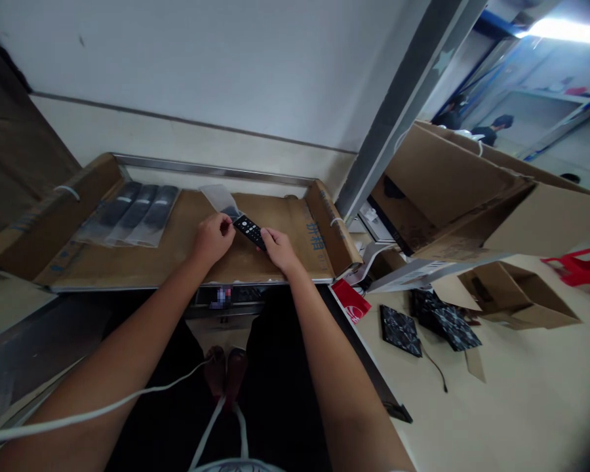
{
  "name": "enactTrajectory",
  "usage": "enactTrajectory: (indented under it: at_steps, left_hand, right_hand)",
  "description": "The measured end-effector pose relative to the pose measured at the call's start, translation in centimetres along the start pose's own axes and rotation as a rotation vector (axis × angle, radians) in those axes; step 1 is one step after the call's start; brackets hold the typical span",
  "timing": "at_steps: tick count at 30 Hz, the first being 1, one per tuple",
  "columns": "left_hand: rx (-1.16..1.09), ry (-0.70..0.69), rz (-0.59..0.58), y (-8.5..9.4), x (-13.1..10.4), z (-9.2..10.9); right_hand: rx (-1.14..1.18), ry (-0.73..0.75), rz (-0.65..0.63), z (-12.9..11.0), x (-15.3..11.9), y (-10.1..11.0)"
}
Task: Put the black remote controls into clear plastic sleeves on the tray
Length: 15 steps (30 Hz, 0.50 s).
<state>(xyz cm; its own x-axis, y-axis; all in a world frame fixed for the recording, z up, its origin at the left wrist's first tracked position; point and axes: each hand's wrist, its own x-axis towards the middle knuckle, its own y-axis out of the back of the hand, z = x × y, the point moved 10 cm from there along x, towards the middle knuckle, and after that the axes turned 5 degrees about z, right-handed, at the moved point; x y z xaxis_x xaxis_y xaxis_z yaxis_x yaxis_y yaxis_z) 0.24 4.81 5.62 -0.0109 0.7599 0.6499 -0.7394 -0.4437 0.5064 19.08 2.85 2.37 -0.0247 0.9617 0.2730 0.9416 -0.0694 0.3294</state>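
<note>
A black remote control (250, 231) with pale buttons lies slanted between my hands, above a cardboard-lined tray (187, 262). My right hand (276, 249) is closed round its lower right end. At its upper left end is a translucent plastic sleeve (218, 198), and the remote's tip seems to be inside the sleeve's mouth. My left hand (214, 237) pinches the edge of the sleeve beside that mouth. On the left part of the tray, several bagged remotes (140, 208) lie side by side in clear sleeves.
Raised cardboard flaps line the tray's left and right ends. A large open carton (462, 190) stands at the right beyond a grey post (398, 98). Black patterned packs (400, 330) and a smaller carton (521, 295) are on the floor. People sit in the far right background.
</note>
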Motion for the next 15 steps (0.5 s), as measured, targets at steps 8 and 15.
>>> enactTrajectory:
  at_steps: [8, 15]
  left_hand:
    - [-0.117, -0.101, -0.129, -0.8, -0.5, 1.8]
    - [-0.226, -0.06, -0.159, -1.1, -0.7, 1.6]
  right_hand:
    - [0.054, -0.016, 0.035, 0.9, 0.5, -1.4]
    - [0.064, -0.119, 0.107, 1.4, 1.4, -2.7]
